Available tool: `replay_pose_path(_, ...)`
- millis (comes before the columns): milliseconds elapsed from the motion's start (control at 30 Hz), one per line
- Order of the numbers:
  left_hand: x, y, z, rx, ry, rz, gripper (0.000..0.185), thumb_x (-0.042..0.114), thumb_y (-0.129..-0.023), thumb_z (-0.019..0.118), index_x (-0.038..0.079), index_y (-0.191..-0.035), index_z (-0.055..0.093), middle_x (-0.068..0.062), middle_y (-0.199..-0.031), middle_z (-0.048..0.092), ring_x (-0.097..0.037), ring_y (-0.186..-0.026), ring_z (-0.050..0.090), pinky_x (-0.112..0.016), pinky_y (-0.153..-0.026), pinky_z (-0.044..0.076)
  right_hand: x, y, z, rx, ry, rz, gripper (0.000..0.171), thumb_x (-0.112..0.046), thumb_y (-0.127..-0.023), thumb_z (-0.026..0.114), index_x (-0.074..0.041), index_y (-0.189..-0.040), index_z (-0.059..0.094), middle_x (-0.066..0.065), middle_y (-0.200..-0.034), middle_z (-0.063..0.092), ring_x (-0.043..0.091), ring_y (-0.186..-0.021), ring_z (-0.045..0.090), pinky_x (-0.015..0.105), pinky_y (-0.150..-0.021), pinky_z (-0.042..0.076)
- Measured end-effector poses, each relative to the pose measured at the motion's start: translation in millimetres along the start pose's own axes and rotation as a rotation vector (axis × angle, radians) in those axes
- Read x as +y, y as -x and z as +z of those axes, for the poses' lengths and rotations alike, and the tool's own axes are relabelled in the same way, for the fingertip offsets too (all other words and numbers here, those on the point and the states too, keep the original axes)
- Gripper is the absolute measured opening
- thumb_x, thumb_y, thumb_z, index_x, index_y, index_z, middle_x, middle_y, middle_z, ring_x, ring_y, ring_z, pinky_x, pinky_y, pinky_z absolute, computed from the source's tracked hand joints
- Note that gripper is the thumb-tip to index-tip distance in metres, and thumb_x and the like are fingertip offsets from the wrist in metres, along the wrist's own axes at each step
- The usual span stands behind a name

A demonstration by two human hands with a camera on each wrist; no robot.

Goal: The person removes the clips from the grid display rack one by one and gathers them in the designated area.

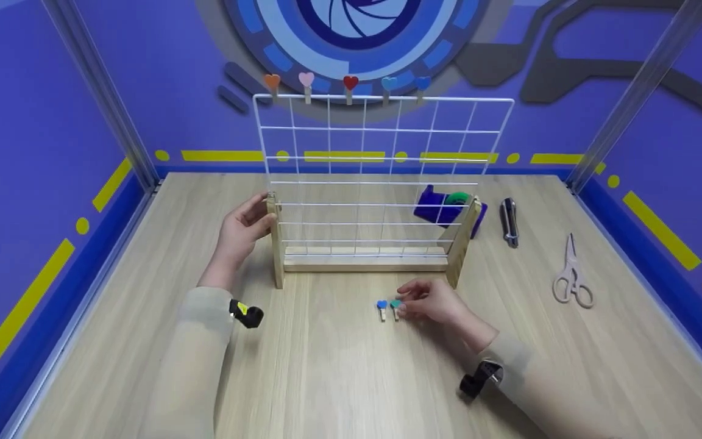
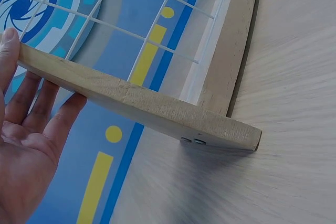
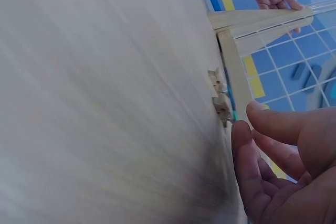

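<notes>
A white wire grid rack with a wooden frame stands on the table. My left hand grips its left wooden post, thumb on one side and fingers on the other. Two small wooden clothespins lie side by side before the rack, one with a blue heart and one with a green heart. At the green one is my right hand; in the right wrist view a gap shows between thumb and forefinger, and whether they touch the clothespin is unclear.
Along the rack's top wire sit several heart clothespins: orange, pink, red, light blue and blue. A purple tape dispenser is behind the right post. Farther right lie a stapler-like dark tool and scissors.
</notes>
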State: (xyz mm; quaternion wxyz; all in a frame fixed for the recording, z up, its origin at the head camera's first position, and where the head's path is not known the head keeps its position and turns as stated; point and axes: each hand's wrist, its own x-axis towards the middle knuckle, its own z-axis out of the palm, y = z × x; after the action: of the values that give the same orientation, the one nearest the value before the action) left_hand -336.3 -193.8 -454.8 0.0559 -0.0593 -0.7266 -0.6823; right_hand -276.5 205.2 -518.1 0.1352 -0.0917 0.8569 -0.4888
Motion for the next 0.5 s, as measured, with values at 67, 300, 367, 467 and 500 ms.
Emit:
replay_pose_path(67, -0.3, -0.1, 0.4, 0.002, 0.005, -0.001, 0.056, 0.012, -0.101, 0.066, 0.011, -0.154, 0.048, -0.019, -0.147, 0.058, -0.003, -0.114, 0.065, -0.021, -0.095, 0.058, -4, 2, -4, 0.014, -0.008, 0.026, 0.029, -0.004, -0.088, 0.078, 0.001, -0.116, 0.073, 0.005, -0.088, 0.07, 0.01, -0.069, 0.06, 0.023, -0.058, 0.053)
replay_pose_path(300, -0.7, -0.4, 0.6, 0.001, 0.008, 0.001, 0.057, 0.009, -0.101, 0.065, 0.008, -0.154, 0.046, -0.021, -0.147, 0.058, -0.003, -0.113, 0.064, -0.02, -0.093, 0.058, -22, 8, -25, 0.041, -0.019, -0.063, 0.033, -0.001, -0.087, 0.077, 0.008, -0.118, 0.07, 0.013, -0.094, 0.073, 0.011, -0.076, 0.064, 0.021, -0.065, 0.055)
replay_pose_path(367, -0.5, -0.1, 0.7, 0.0, 0.011, 0.0, 0.057, 0.008, -0.101, 0.065, 0.008, -0.154, 0.046, -0.021, -0.147, 0.058, -0.003, -0.114, 0.065, -0.02, -0.093, 0.059, -29, 10, -31, 0.051, -0.035, -0.076, 0.033, -0.002, -0.087, 0.076, 0.007, -0.119, 0.07, 0.01, -0.094, 0.072, 0.01, -0.077, 0.065, 0.021, -0.066, 0.055)
replay_pose_path(467, -0.4, -0.5, 0.7, -0.001, 0.01, -0.003, 0.056, 0.008, -0.101, 0.065, 0.009, -0.154, 0.047, -0.02, -0.147, 0.058, -0.004, -0.114, 0.065, -0.02, -0.093, 0.059, -39, 12, -42, 0.064, -0.056, -0.088, 0.035, -0.006, -0.088, 0.077, 0.005, -0.12, 0.07, 0.007, -0.096, 0.073, 0.01, -0.079, 0.067, 0.021, -0.069, 0.056)
replay_pose_path(500, -0.4, -0.6, 0.7, 0.0, 0.014, -0.005, 0.056, 0.008, -0.101, 0.065, 0.01, -0.154, 0.047, -0.019, -0.147, 0.059, -0.004, -0.114, 0.065, -0.021, -0.094, 0.059, -43, 12, -45, 0.069, -0.065, -0.096, 0.034, -0.006, -0.089, 0.077, 0.004, -0.121, 0.07, 0.007, -0.097, 0.073, 0.01, -0.081, 0.067, 0.021, -0.07, 0.056)
